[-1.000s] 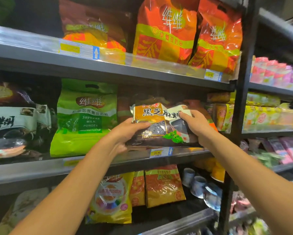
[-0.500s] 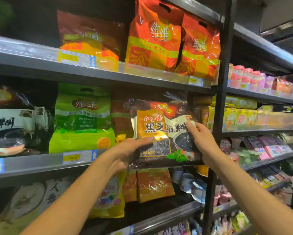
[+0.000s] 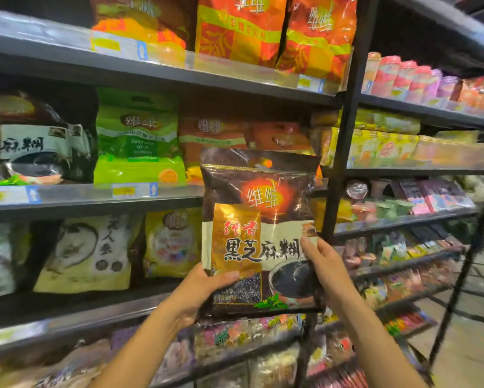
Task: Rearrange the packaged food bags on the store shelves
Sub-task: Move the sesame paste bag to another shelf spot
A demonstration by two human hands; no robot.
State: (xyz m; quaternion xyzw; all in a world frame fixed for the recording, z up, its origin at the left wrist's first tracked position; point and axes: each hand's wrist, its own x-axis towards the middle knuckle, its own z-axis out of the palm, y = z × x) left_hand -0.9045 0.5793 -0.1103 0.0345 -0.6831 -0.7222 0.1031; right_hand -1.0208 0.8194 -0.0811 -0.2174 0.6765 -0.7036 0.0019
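A dark brown and gold black sesame paste bag (image 3: 259,219) is held upright in the air in front of the shelves, clear of them. My left hand (image 3: 204,287) grips its lower left corner. My right hand (image 3: 323,264) grips its lower right edge. On the middle shelf (image 3: 81,204) behind it stand a green soybean milk powder bag (image 3: 137,141), orange bags (image 3: 215,135) and, at the far left, a black and white sesame bag (image 3: 36,152).
Red-orange bags (image 3: 274,32) fill the top shelf. A ginseng-print bag (image 3: 92,253) and a yellow bag (image 3: 171,242) stand on the shelf below. A black upright post (image 3: 344,152) divides this rack from the right rack with pink cups (image 3: 403,79) and small packs.
Both hands have pulled the sesame paste bag off the middle shelf, down and toward me, and tipped it upright. The view has shifted left and lower.
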